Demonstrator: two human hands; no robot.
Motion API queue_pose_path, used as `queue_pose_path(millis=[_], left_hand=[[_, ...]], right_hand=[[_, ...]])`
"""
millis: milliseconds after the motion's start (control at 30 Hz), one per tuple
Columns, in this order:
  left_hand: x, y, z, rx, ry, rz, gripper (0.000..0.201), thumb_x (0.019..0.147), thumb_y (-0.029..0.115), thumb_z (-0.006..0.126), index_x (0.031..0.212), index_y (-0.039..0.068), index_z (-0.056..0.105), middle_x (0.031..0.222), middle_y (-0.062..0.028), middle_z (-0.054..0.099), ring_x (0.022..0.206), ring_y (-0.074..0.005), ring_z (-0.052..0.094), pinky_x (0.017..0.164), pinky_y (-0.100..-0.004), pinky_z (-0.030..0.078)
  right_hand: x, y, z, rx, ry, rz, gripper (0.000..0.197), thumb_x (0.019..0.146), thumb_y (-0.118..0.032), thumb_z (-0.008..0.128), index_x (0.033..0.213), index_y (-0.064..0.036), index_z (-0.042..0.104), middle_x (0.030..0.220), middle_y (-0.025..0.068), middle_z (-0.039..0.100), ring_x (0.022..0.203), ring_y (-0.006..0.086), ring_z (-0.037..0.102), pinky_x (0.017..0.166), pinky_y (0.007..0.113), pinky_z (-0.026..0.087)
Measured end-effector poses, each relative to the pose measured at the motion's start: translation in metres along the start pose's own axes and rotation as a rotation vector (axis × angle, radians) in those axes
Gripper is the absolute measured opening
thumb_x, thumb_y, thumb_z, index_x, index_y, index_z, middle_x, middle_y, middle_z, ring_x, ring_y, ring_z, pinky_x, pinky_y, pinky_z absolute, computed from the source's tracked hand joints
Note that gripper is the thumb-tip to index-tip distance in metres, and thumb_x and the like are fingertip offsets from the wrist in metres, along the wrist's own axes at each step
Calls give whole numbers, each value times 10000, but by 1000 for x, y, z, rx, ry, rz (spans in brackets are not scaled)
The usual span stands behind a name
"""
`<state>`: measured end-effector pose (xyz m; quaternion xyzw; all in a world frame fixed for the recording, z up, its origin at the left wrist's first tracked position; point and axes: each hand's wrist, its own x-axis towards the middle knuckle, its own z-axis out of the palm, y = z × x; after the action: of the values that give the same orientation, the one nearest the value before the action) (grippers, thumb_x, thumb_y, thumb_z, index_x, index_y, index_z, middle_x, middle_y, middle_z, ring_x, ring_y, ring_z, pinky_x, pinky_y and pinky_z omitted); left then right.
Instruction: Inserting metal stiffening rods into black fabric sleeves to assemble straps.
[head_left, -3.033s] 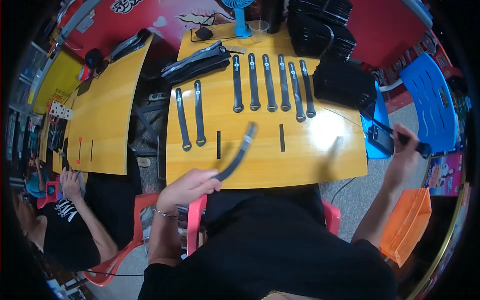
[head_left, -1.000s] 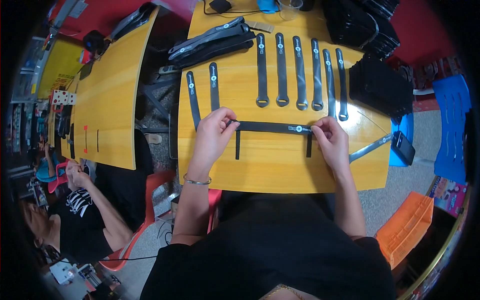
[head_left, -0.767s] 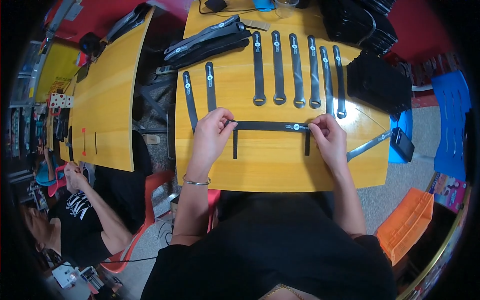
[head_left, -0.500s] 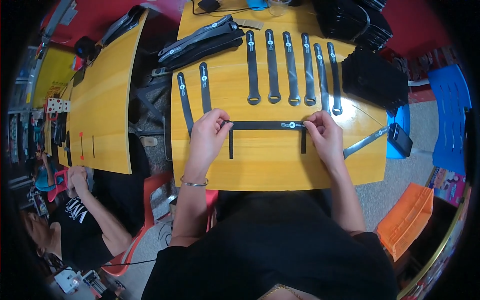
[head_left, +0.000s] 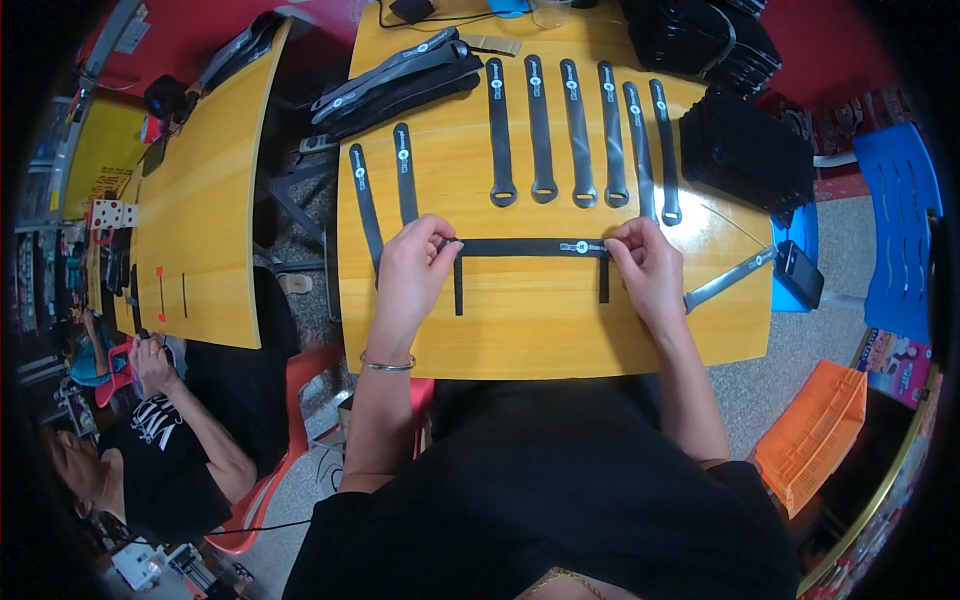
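Note:
A long black strap (head_left: 530,246) lies flat across the yellow wooden table (head_left: 540,320), stretched sideways between two short black marks (head_left: 458,288) on the tabletop. My left hand (head_left: 412,270) pinches the strap's left end. My right hand (head_left: 645,268) pinches its right end. Several more black straps (head_left: 560,135) lie side by side farther back, and two others (head_left: 385,185) lie at the left.
Stacks of black straps (head_left: 745,150) sit at the back right, a bundle (head_left: 395,80) at the back left. A metal blade (head_left: 725,280) and a dark phone-like device (head_left: 798,272) lie at the right edge. Another person (head_left: 150,440) sits at a second yellow table (head_left: 200,200). An orange crate (head_left: 815,445) stands on the floor.
Three seconds ago my left hand held one bent strap and my right hand reached far right. Since one second ago both hands hold the strap flat between the marks, barely moving.

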<state>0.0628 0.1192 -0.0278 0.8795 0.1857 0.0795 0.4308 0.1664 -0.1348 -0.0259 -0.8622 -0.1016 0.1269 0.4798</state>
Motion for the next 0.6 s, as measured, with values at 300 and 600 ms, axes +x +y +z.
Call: queue_pose_path(millis=[300,600], left_hand=[[0,0,2,13,12,7,160,730,-6,698,811,0,560,710,-72,548,549,-138,489,519,-256,415],[0,3,4,32,28,40,166,727,-7,701,801,0,552,703,-68,539,549,-141,474,519,-259,412]], right_hand=[[-1,3,2,-33,39,-6,153,816,-63,668,819,-9,525,652,61,587,559,104,573,528,235,455],[-2,2,4,-80,77,-67,173,803,-48,672,814,-10,504,645,91,576,545,157,582,521,256,453]])
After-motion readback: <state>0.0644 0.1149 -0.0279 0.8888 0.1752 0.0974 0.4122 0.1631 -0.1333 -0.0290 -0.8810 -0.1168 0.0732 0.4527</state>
